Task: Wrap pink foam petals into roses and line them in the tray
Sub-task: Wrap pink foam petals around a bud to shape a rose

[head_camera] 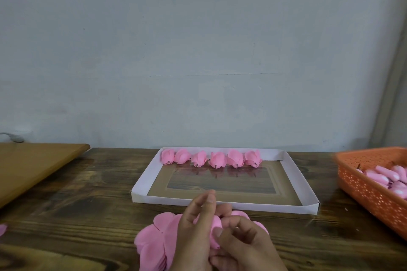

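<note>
At 6 o'clock both hands, left (193, 233) and right (240, 242), pinch a half-hidden petal (214, 234); frame cuts the wrists; six roses (211, 158) line the tray (143, 182) at 12.

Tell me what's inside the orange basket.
The orange basket holds pink foam buds piled near its front wall; a few dark stems show. Its wall and the frame edge hide how many there are.

The tray (224, 203) lies on the desk (88, 193) just beyond the hands (218, 240); six roses (211, 158) line its far wall. A basket (370, 185) sits to their right; petals (154, 242) lie under them.
</note>
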Available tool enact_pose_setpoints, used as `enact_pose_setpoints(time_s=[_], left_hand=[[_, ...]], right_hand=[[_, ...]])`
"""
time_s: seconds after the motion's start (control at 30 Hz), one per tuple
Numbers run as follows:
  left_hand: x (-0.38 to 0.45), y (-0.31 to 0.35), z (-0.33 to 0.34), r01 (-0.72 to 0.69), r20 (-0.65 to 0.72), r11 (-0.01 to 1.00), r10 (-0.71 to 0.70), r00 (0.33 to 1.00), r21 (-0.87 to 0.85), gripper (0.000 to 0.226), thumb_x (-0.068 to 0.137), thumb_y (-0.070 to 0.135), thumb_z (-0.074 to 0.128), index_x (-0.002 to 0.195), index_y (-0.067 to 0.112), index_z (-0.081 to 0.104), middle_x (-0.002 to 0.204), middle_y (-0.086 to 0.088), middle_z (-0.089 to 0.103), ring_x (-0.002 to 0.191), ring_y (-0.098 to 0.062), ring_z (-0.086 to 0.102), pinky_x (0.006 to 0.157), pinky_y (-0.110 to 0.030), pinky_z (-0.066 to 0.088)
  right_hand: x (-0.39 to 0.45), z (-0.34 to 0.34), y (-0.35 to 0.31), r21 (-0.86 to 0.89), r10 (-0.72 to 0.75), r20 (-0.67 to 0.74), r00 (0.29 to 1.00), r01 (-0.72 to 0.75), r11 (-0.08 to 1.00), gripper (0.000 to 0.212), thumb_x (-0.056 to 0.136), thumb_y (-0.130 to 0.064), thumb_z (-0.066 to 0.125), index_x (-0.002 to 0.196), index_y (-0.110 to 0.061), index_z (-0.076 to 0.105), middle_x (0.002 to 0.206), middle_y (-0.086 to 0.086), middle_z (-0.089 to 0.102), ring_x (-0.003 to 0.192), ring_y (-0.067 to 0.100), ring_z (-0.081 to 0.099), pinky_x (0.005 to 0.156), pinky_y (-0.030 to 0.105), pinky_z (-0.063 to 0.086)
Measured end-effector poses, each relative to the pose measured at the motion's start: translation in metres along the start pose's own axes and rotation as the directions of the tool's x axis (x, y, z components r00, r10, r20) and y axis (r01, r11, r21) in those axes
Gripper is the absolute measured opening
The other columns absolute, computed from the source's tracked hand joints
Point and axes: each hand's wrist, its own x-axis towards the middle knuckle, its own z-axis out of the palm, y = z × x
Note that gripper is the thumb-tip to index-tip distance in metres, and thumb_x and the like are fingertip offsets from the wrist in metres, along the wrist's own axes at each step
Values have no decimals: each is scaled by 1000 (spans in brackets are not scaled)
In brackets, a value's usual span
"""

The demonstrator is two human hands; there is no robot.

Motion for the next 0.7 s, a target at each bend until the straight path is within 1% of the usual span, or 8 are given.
enact_pose_setpoints(time_s=[0.03, 0.1, 0.17, 0.23, 0.37, 0.5, 0.6, 0.7], left_hand=[[0, -1, 0, -5, -5, 1000, 5, 1000, 3, 18, 67, 33, 77, 82, 24, 78, 70, -13, 73, 56, -25, 68, 48, -29, 53], [2, -1, -1, -10, -38, 1000, 9, 999, -28, 27, 56, 34, 81, 81, 22, 78, 59, -13, 64, 57, -23, 67, 58, -35, 56], [2, -1, 0, -9, -48, 998, 5, 999, -65, 24, 57, 29, 80, 79, 20, 79, 52, -12, 54, 59, -21, 69, 65, -39, 59], [3, -3, 0, -11, -57, 997, 7, 998, -76, 17, 66, 25, 76, 81, 18, 80, 48, -11, 49, 61, -22, 70, 69, -43, 60], [4, -3, 1, -10, -57, 996, 5, 998, -86, 18, 92, 16, 61, 93, 16, 79, 51, -14, 53, 62, -24, 72, 59, -41, 62], [5, -2, 1, 4, -46, 995, -9, 999, -104, 23, 100, 15, 54, 100, 17, 77, 51, -13, 54, 62, -24, 72, 58, -41, 62], [4, -2, 2, 0, -52, 993, -6, 999, -114, 18, 91, 18, 60, 103, 13, 73, 44, -8, 42, 57, -21, 70, 61, -41, 60], [2, -1, 3, 14, -76, 990, -25, 997, -137, 27, 73, 28, 68, 89, 7, 72, 38, -4, 34, 50, -17, 62, 73, -39, 51]], right_hand=[[-1, 2, 2, -41, -60, -30, 998, 59, 997, 3, 82, 16, 66, 84, 14, 64, 85, 26, 66, 66, 31, 67, 54, 32, 56], [-1, 3, 10, -192, -188, -95, 978, 167, 967, 17, 79, 15, 72, 72, 0, 72, 87, 13, 70, 77, 27, 69, 66, 36, 60], [-2, 5, 14, -357, -268, -86, 960, 221, 908, 23, 78, 3, 78, 70, -18, 75, 83, -4, 74, 79, 22, 74, 84, 44, 59], [-3, 5, 14, -417, -282, -73, 957, 228, 880, 21, 76, -2, 82, 71, -21, 74, 84, -7, 75, 76, 21, 75, 87, 48, 58], [-1, 3, 13, -351, -312, -65, 948, 271, 896, 19, 72, 2, 85, 66, -12, 73, 86, -5, 75, 73, 20, 74, 84, 42, 58], [0, 2, 13, -231, -294, -27, 955, 281, 932, 21, 73, 15, 78, 64, -3, 70, 81, 1, 73, 75, 20, 71, 76, 34, 56], [0, 1, 13, -95, -234, -11, 972, 232, 968, 22, 74, 23, 71, 64, 4, 68, 79, 11, 70, 79, 25, 66, 70, 29, 55], [2, 0, 16, -135, -225, -22, 974, 220, 966, 17, 70, 14, 80, 66, 0, 71, 90, 10, 67, 82, 26, 67, 77, 35, 55]])
